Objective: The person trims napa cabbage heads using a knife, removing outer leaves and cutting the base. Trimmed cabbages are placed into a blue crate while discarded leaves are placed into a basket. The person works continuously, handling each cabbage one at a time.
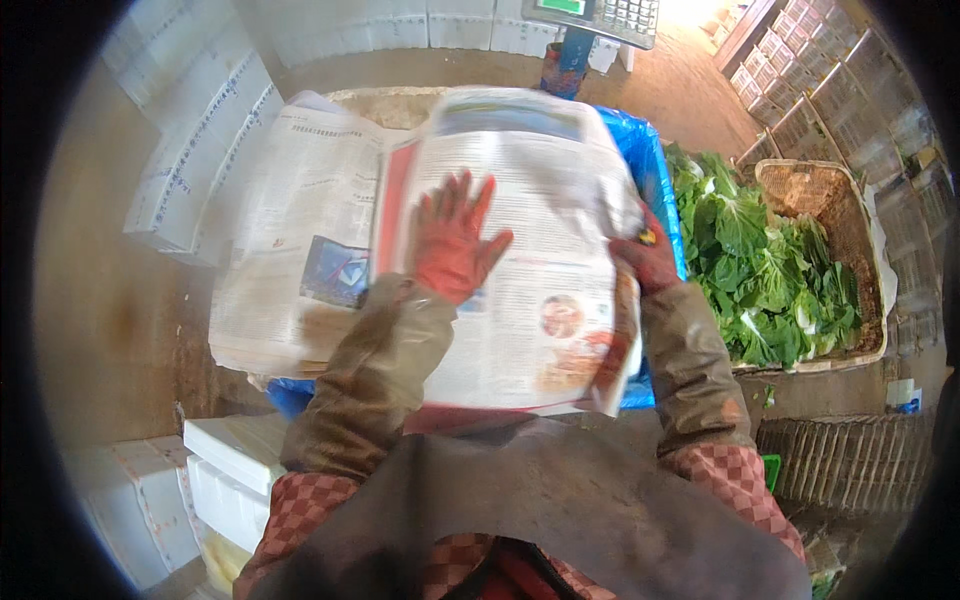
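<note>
My left hand (pixel 455 244), in a red rubber glove, lies palm down with fingers spread on a sheet of newspaper (pixel 510 322). My right hand (pixel 651 251), also gloved in red, grips the right edge of that sheet, which is curled and blurred there. A small yellow and black thing (pixel 646 234) shows at the right fingers; I cannot tell what it is. To the left lies a stack of newspapers (pixel 300 202) with printed text and a picture. Beneath the papers, blue plastic sheeting (pixel 651 161) shows along the right side; what supports it is mostly hidden.
At right stands a wicker basket (pixel 870 300) of leafy greens (pixel 750 262). A scale (pixel 600 19) on a blue post rises beyond the papers. White foam boxes (pixel 232 457) stand at lower left, stacked white boxes (pixel 202 157) at upper left, and crates (pixel 847 82) along the right.
</note>
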Demonstrator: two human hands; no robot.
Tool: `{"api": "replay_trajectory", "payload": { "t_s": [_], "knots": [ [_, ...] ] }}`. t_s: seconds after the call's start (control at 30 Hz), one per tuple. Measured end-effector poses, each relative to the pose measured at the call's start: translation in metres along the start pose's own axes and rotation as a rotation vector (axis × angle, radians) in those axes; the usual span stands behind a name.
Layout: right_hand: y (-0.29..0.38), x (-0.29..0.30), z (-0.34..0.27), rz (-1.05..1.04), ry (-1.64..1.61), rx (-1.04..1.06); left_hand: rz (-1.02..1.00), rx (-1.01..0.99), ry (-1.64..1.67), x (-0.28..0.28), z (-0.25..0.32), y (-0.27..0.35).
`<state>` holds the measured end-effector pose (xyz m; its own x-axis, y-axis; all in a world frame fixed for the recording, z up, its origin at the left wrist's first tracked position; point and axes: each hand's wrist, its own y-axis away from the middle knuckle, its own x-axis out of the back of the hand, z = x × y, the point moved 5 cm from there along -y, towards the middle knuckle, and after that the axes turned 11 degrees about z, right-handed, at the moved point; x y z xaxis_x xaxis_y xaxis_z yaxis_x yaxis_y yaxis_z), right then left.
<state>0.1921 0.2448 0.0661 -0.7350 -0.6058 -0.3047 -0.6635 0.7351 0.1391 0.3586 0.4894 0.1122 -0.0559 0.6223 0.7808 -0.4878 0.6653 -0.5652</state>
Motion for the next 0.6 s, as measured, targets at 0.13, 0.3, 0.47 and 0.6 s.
{"api": "replay_trajectory", "payload": {
  "t_s": [0.13,0.3,0.47,0.6],
  "knots": [
    [-0.002,0.13,0.003,0.245,0.2,-0.09,-0.645,0.013,-0.178,-0.109,0.034,0.044],
    [0.028,0.174,-0.064,0.421,0.367,0.29,-0.567,0.129,-0.103,-0.095,0.053,0.04],
    [-0.003,0.055,-0.089,0.09,0.434,0.676,0.164,0.08,0.143,-0.08,0.019,-0.059],
    [-0.065,-0.017,-0.022,-0.047,1.216,0.772,0.116,0.33,-0.182,-0.151,-0.023,-0.075]
  ]
}}
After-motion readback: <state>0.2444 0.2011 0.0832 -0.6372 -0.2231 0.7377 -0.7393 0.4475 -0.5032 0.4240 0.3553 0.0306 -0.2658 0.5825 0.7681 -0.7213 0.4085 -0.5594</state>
